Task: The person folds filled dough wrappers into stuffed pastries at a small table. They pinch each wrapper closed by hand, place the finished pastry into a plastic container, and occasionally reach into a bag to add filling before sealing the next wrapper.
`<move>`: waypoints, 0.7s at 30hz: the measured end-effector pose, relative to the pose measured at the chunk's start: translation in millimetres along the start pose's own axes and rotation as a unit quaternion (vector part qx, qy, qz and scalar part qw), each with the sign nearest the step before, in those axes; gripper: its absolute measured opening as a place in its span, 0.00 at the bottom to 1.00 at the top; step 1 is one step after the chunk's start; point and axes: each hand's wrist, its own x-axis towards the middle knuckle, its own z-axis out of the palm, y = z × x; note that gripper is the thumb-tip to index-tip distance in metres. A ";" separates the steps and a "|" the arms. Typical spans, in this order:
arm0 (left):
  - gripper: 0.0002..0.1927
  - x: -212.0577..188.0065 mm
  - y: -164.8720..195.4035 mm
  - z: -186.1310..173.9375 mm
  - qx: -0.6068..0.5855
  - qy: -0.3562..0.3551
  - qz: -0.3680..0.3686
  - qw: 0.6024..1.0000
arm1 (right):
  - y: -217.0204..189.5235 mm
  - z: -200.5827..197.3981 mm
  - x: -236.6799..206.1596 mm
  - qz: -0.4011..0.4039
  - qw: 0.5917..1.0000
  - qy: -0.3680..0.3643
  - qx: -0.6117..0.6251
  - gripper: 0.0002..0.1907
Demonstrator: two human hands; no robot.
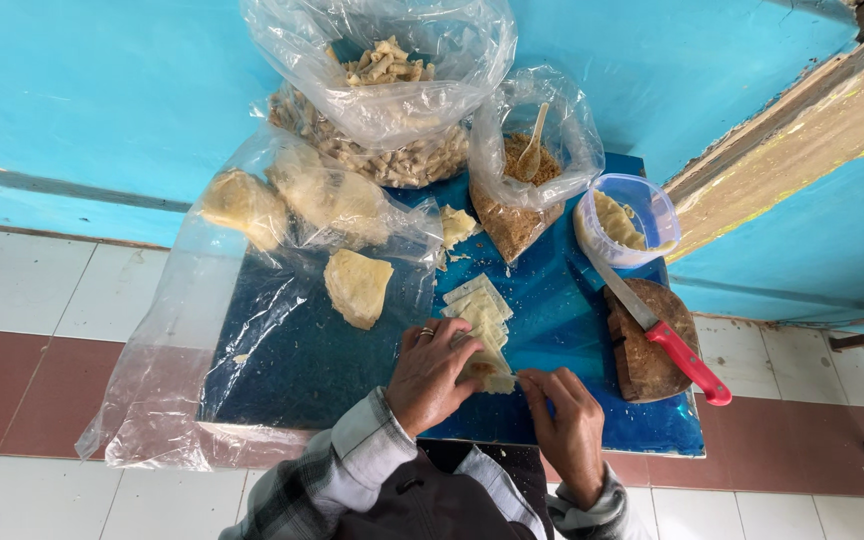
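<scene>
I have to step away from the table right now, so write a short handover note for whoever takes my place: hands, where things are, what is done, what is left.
Left hand: presses on the near end of the row of pale dough sheets, ring on one finger.
Right hand: fingertips pinch the edge of the nearest sheet.
On the blue table: dough lump, open bag of more lumps, bag of brown crumbs with spoon, tub, red-handled knife on the wooden board.
Done: finished pieces fill the top bag.
Left: the row of sheets and the lumps.
</scene>
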 end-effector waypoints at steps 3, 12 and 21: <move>0.23 -1.1 -2.5 2.6 0.001 0.006 0.008 1.000 | -12.0 -4.5 2.6 -0.054 0.998 0.013 -0.026 0.07; 0.17 -5.7 -8.2 10.7 -0.013 0.007 -0.002 1.000 | -10.4 -10.6 -1.0 -0.135 0.986 0.024 -0.097 0.12; 0.16 -13.9 -11.2 -1.5 -0.015 0.003 0.020 1.000 | 9.7 -20.9 -7.1 -0.136 0.978 -0.007 -0.157 0.11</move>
